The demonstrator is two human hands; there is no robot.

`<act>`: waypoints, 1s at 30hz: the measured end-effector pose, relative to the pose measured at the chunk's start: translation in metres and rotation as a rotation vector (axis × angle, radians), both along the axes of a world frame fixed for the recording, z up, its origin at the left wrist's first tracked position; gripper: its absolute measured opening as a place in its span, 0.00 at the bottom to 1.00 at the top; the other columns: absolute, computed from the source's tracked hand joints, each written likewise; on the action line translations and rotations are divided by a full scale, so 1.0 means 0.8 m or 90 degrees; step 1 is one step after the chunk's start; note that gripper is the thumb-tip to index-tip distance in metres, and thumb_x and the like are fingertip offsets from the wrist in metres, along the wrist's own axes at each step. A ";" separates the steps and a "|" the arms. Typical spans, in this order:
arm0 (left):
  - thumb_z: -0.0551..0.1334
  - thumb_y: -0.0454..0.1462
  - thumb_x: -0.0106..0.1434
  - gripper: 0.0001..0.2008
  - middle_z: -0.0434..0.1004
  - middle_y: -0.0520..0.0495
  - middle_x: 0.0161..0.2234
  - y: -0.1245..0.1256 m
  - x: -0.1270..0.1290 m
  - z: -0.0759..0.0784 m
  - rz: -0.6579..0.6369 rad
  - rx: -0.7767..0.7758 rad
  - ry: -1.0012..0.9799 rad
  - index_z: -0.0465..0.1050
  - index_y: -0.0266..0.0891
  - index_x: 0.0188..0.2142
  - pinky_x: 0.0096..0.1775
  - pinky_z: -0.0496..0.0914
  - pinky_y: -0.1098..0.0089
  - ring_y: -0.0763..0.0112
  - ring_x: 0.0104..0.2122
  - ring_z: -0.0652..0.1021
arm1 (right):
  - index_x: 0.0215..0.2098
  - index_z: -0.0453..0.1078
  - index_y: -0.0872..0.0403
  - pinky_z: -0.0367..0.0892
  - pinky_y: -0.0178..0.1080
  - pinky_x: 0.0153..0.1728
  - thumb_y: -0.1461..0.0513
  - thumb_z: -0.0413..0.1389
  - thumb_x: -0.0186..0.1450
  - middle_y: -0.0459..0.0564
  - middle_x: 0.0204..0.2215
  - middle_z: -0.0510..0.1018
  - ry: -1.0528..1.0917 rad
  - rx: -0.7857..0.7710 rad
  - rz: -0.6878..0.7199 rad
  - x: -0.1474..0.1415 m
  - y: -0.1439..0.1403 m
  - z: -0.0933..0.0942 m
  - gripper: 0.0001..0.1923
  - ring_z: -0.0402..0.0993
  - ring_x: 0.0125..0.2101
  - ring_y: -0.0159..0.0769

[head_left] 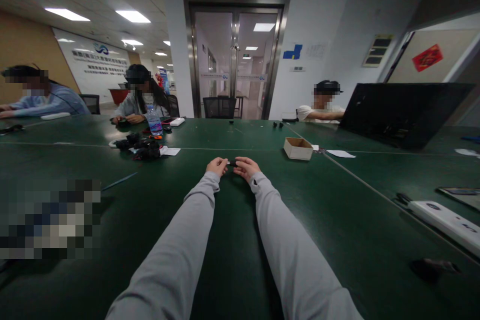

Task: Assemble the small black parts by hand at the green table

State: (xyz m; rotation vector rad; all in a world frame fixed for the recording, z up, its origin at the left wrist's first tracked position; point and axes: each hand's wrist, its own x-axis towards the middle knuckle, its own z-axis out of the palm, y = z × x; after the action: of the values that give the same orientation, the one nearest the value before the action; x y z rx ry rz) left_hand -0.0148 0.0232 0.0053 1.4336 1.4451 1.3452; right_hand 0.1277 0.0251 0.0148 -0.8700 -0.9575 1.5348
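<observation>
Both my arms, in light grey sleeves, reach forward over the dark green table [232,240]. Between my hands is a small black piece with a pale, silvery end [232,163], too small to name surely; it looks like a USB stick. My left hand [217,166] is closed in a pinch at the pale end. On the black end, the fingers of my right hand [246,167] are closed from the other side. The fingertips cover part of the piece.
Right of my hands stands an open cardboard box [299,150], with paper [340,153] beside it. To the left are a heap of black items [140,146] and a water bottle [153,120]. A white power strip [446,220] and a monitor [401,115] are rightward. Other people sit across.
</observation>
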 end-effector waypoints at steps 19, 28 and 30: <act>0.59 0.42 0.52 0.10 0.70 0.50 0.25 -0.005 0.002 0.002 -0.011 0.028 -0.003 0.69 0.36 0.30 0.18 0.63 0.78 0.79 0.18 0.68 | 0.30 0.68 0.55 0.71 0.33 0.23 0.72 0.54 0.52 0.44 0.20 0.74 0.002 -0.002 0.006 0.001 -0.005 0.006 0.09 0.71 0.18 0.29; 0.53 0.54 0.52 0.23 0.67 0.51 0.16 -0.004 -0.005 0.003 0.039 -0.010 0.117 0.69 0.37 0.20 0.20 0.63 0.75 0.77 0.15 0.67 | 0.32 0.68 0.56 0.71 0.34 0.25 0.72 0.54 0.52 0.44 0.20 0.74 0.001 0.008 0.039 0.003 -0.006 0.003 0.10 0.72 0.19 0.30; 0.52 0.55 0.53 0.25 0.67 0.50 0.15 -0.004 -0.007 0.004 0.044 -0.009 0.163 0.69 0.37 0.18 0.20 0.62 0.75 0.77 0.15 0.67 | 0.32 0.68 0.56 0.71 0.34 0.26 0.72 0.54 0.53 0.44 0.20 0.74 -0.003 0.010 0.046 0.003 -0.005 0.003 0.10 0.72 0.19 0.30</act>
State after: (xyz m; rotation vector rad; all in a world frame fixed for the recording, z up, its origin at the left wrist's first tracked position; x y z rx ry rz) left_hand -0.0207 0.0196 0.0087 1.6053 1.6768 1.2247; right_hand 0.1301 0.0207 0.0174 -0.8358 -1.0119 1.5848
